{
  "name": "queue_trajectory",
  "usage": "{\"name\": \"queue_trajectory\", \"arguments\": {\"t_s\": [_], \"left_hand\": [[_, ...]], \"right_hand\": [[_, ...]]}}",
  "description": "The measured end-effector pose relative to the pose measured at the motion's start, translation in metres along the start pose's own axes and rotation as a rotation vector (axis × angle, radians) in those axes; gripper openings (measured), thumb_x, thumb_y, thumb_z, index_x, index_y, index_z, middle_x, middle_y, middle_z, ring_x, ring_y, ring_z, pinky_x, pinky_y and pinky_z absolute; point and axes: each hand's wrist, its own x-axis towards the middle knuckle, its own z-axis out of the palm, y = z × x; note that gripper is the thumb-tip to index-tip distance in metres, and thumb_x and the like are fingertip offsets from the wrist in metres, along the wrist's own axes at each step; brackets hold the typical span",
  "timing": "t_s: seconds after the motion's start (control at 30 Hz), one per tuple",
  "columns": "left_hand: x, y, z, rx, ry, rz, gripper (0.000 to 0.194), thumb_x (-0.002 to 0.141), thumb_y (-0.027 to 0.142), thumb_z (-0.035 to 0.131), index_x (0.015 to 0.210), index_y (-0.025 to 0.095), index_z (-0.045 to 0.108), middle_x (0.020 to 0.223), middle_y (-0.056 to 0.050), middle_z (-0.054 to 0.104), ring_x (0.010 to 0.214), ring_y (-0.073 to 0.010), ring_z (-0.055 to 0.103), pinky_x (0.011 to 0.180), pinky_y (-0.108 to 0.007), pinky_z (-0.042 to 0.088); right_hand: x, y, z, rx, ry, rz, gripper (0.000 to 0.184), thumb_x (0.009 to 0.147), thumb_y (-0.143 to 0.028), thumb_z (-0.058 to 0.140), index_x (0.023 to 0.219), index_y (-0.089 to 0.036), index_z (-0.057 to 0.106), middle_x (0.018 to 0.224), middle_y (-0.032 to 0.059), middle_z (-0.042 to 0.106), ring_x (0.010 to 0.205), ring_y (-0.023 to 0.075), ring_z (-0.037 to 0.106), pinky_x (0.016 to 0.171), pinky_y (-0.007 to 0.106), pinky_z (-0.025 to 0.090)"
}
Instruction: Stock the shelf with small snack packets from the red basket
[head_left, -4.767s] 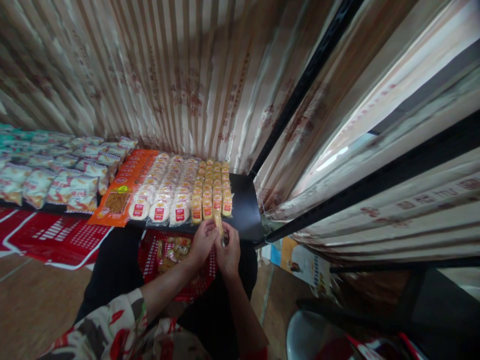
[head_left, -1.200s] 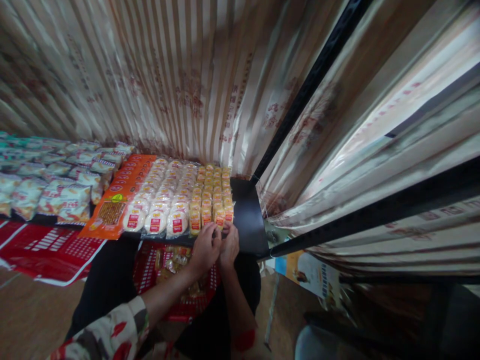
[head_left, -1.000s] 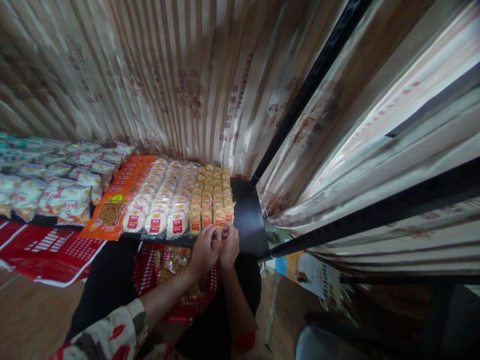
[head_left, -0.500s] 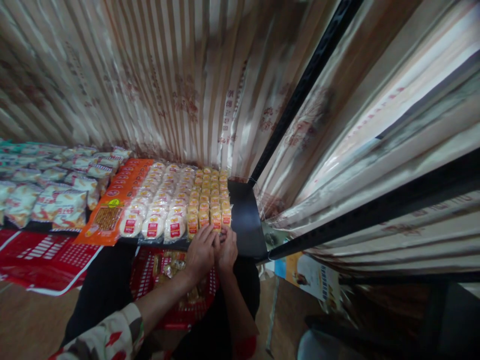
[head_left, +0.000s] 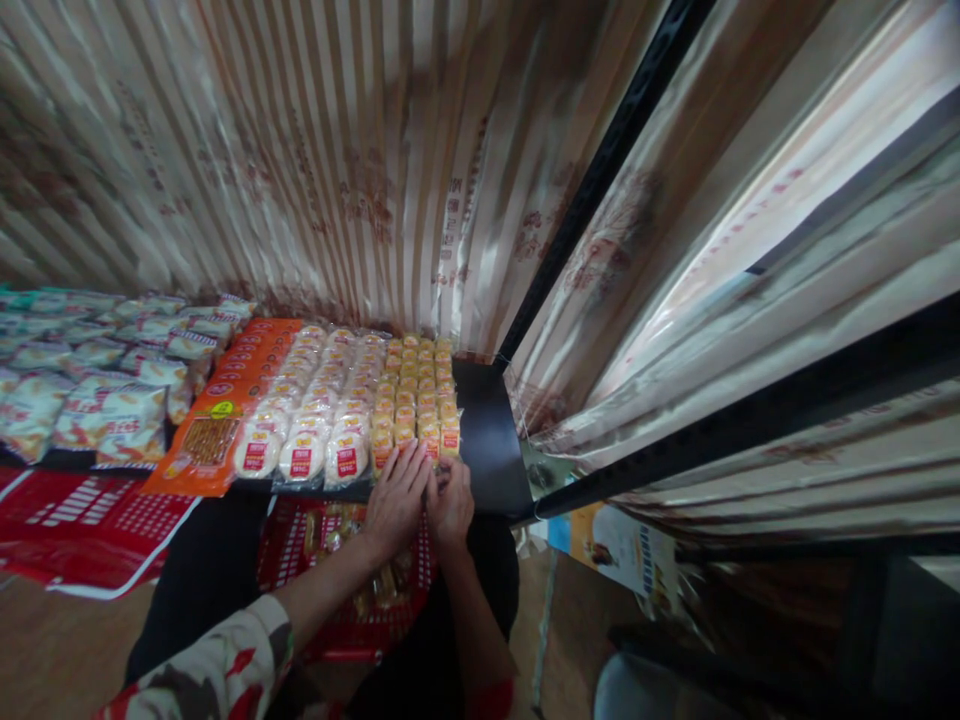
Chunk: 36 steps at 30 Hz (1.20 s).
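Rows of small yellow snack packets (head_left: 418,395) lie on a black shelf (head_left: 484,450), beside rows of round white cracker packs (head_left: 315,410). My left hand (head_left: 396,497) lies with its fingers stretched out against the front of the yellow rows. My right hand (head_left: 450,503) is right beside it, fingers curled at the front packet of the right-hand row; whether it grips a packet I cannot see. A red basket (head_left: 352,580) with more snack packs sits below my arms.
An orange packet (head_left: 217,425) and pale snack bags (head_left: 97,390) fill the shelf to the left. A striped plastic sheet (head_left: 337,160) backs the shelf, with a black upright post (head_left: 585,200) on the right. A red printed bag (head_left: 82,520) lies lower left.
Earlier both hands held one yellow packet upright at the shelf's front edge. Now that packet is down in the row and my left hand's fingers have flattened out.
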Motion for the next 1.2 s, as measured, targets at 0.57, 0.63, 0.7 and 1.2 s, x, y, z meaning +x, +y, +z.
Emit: {"name": "queue_trajectory", "arguments": {"t_s": [0.57,0.63,0.7,1.2], "left_hand": [[-0.001,0.001,0.007,0.002,0.038,-0.021,0.043,0.09,0.018,0.04,0.132,0.011,0.049,0.142,-0.012,0.047,0.139,-0.0236,0.033,0.114,-0.044,0.029],[-0.001,0.0,0.009,0.006,0.048,-0.006,0.042,0.091,0.02,0.042,0.132,0.011,0.049,0.141,-0.013,0.048,0.139,-0.0237,0.033,0.114,-0.044,0.029],[0.0,-0.001,0.011,0.015,0.063,0.009,0.041,0.092,0.022,0.043,0.131,0.01,0.049,0.141,-0.014,0.048,0.138,-0.0245,0.033,0.114,-0.044,0.03],[0.01,-0.004,0.017,-0.003,0.117,0.034,0.037,0.093,0.021,0.04,0.127,0.012,0.053,0.14,-0.013,0.05,0.137,-0.0239,0.036,0.113,-0.046,0.029]], "right_hand": [[0.033,0.008,-0.003,0.075,0.172,-0.065,0.045,0.09,-0.04,0.033,0.118,-0.012,0.055,0.128,0.0183,0.053,0.121,0.0238,0.047,0.097,0.042,0.042],[0.037,0.011,0.0,0.051,0.157,-0.08,0.048,0.09,-0.04,0.033,0.123,-0.011,0.053,0.13,0.0177,0.053,0.124,0.0241,0.045,0.102,0.044,0.038],[0.039,0.01,0.003,0.036,0.147,-0.092,0.05,0.09,-0.04,0.033,0.126,-0.011,0.05,0.133,0.017,0.052,0.125,0.024,0.045,0.104,0.044,0.035],[0.034,0.004,0.007,-0.001,0.108,-0.056,0.049,0.088,-0.038,0.035,0.125,-0.009,0.052,0.124,0.0163,0.059,0.115,0.0246,0.052,0.101,0.042,0.038]]}}
